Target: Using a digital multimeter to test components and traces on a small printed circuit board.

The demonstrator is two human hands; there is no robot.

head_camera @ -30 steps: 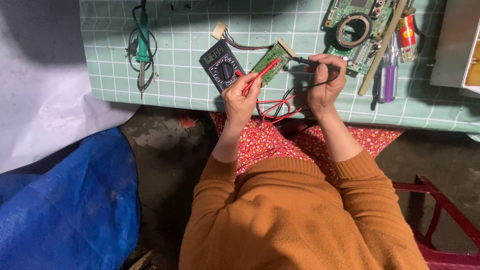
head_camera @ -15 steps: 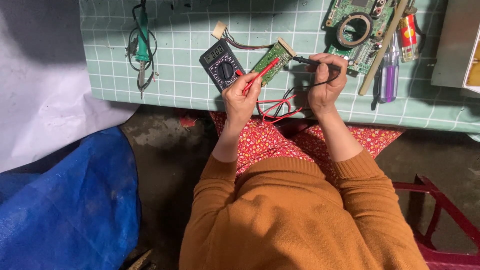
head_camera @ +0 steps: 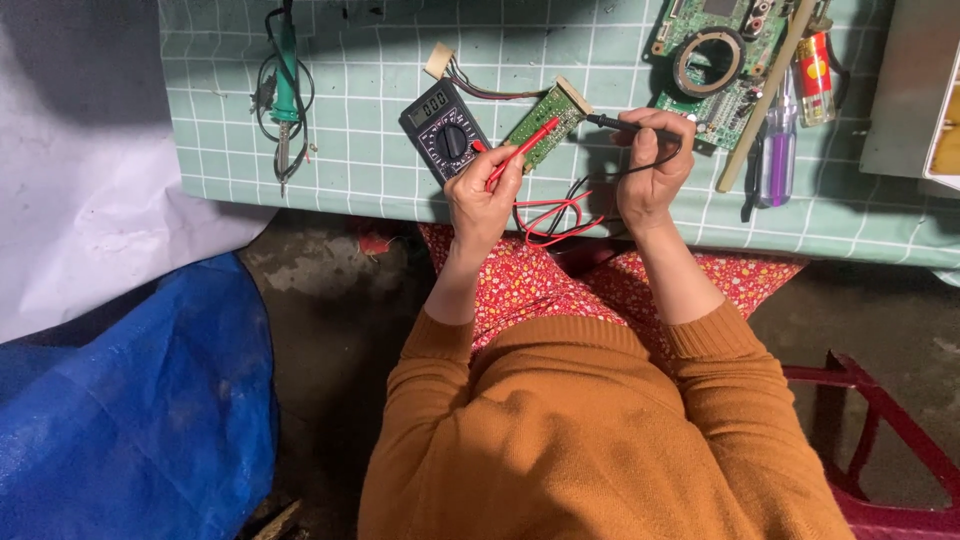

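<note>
Green and narrow, the small circuit board (head_camera: pixel 545 123) lies tilted on the pale green gridded table cover (head_camera: pixel 380 150), and both probes meet on it. The left hand (head_camera: pixel 484 199), just below the board, pinches the red probe (head_camera: pixel 520 153) between thumb and fingers — its tip rests on the board's lower half. The right hand (head_camera: pixel 652 172), to the board's right, has its fingers curled together around the black probe (head_camera: pixel 625 123), whose point touches the board's upper right end. Just left of the board sits the black multimeter (head_camera: pixel 444 131) with its dial, and red and black leads (head_camera: pixel 550 213) loop below the board at the table edge. Well to the board's left lies a green-handled soldering iron (head_camera: pixel 285 75); to its right, beyond the right hand, a larger circuit board (head_camera: pixel 715 60) and a purple-handled screwdriver (head_camera: pixel 775 150).
</note>
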